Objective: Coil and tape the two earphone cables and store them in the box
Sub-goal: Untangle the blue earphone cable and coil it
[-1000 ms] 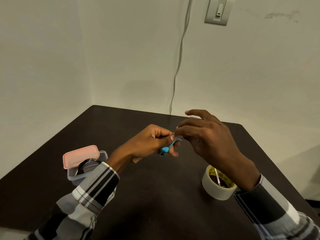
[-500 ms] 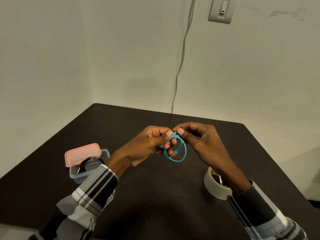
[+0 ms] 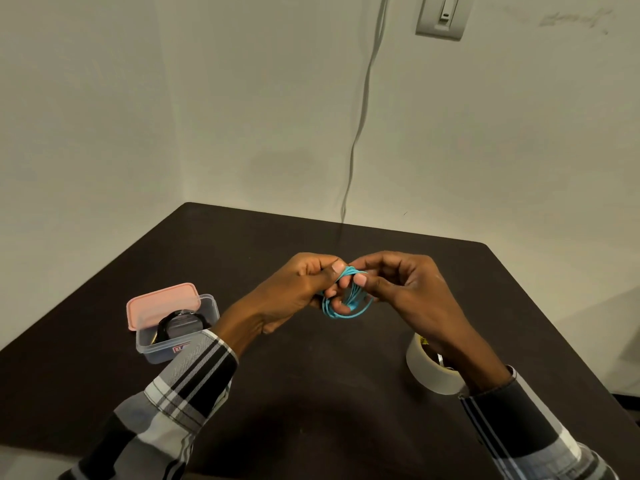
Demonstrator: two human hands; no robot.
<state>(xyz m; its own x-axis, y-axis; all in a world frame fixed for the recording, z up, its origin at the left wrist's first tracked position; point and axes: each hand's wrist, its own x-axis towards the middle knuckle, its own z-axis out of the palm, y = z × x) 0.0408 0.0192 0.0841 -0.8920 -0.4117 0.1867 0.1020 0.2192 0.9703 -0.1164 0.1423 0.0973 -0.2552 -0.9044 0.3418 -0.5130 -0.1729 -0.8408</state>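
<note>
Two hands meet above the middle of a dark brown table [image 3: 311, 393], seen from the person's own head looking down. The left hand [image 3: 298, 289] has its fingers curled and its thumb pressed over the top of a turquoise earphone cable [image 3: 346, 299], wound into a small round coil of several loops. The right hand [image 3: 405, 285] pinches the same coil from the 3 o'clock side, thumb and forefinger closed on the strands, other fingers curled. The coil hangs between the two hands, lifted off the table; fingers of the left hand pass through its centre and hide part of the loops.

At 9 o'clock from the hands, well apart, a clear plastic box [image 3: 176, 341] sits on the table with a pink lid [image 3: 161, 304] lying tilted across its far side. Inside lies a coiled black cable [image 3: 180, 323], partly covered by the left plaid sleeve [image 3: 190, 375].

At 4 o'clock, a roll of pale tape [image 3: 427, 368] stands on the table; the right wrist crosses in front of it and hides its far half.

Behind, at 12 o'clock, a grey cord [image 3: 360, 116] runs down the pale wall beside a wall switch [image 3: 443, 15].
</note>
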